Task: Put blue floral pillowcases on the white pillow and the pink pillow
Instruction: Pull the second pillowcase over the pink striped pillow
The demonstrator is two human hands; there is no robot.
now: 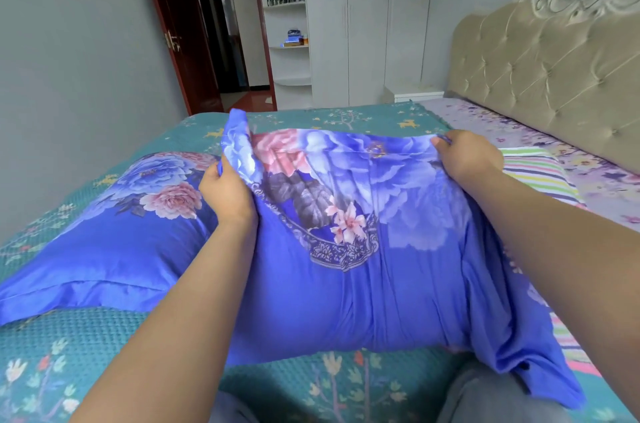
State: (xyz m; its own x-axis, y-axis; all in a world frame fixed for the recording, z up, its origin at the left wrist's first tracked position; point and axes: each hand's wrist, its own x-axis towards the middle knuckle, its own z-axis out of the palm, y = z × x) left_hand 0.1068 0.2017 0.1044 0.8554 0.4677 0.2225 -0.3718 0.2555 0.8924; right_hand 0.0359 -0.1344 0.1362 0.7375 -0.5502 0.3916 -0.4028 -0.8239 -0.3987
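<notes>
The second case [346,249] lies bulging across the middle of the bed [104,353], already filled by a pillow (which colour cannot be told, since the fabric hides it all). Its far edge is lifted at 12 o'clock, probably so the stuffing drops toward the near end and the corners fill out. The left hand [227,192] curls round a bunch of cloth at the far left corner, about 10 o'clock from the case's centre; the right hand [465,155] pinches the far right corner at 2 o'clock, fingers folded over the hem. Held apart like that, both hands keep the top edge taut, and the body of the case hangs down from them toward the person's lap.

At 9 o'clock the first case [114,242] lies flat and finished, touching the second. A striped cloth [540,173] shows at 3 o'clock, partly under the second case. The headboard [554,76] stands beyond it, a wardrobe [367,24] at 12.
</notes>
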